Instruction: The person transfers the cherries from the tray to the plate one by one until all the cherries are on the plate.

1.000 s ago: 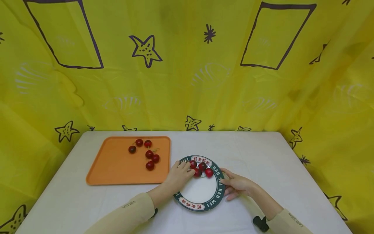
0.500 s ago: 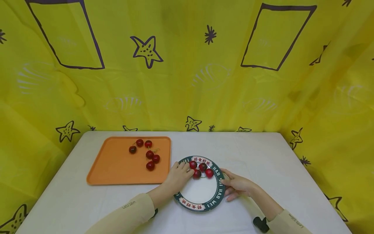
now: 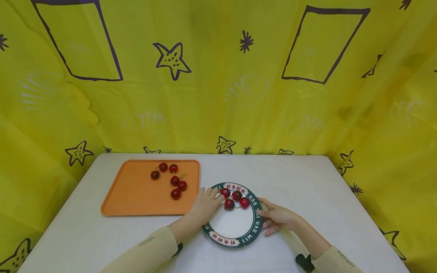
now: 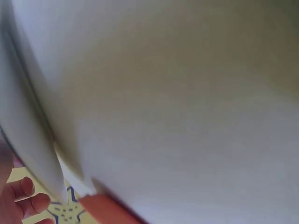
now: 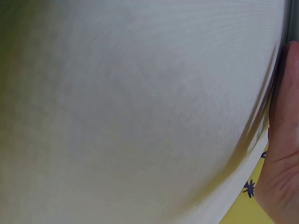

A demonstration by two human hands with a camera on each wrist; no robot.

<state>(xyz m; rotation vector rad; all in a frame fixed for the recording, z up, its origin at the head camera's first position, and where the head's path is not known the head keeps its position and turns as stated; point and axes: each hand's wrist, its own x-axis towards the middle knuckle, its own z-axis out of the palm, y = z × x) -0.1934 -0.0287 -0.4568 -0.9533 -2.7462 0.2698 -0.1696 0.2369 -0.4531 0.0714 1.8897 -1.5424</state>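
Note:
A round plate (image 3: 235, 225) with a green patterned rim holds several red cherries (image 3: 229, 204) in its upper part. Over its left rim lies my left hand (image 3: 205, 207), fingers spread and loosely bent beside the cherries; whether it touches the rim is unclear. In the left wrist view the fingertips (image 4: 29, 198) of that hand show with no cherry between them. My right hand (image 3: 278, 216) grips the plate's right rim, thumb on top and the other fingers lower. The right wrist view shows only part of this hand (image 5: 284, 154) at the plate's edge.
An orange tray (image 3: 136, 197) lies on the white-covered table (image 3: 290, 174), left of the plate, with several cherries (image 3: 175, 180) toward its right side. A yellow patterned curtain (image 3: 205, 94) surrounds the table's back and sides.
My left hand has drawn back slightly to the left, away from the cherry that its fingers touched. That cherry sits a little lower on the plate. My right hand keeps its grip.

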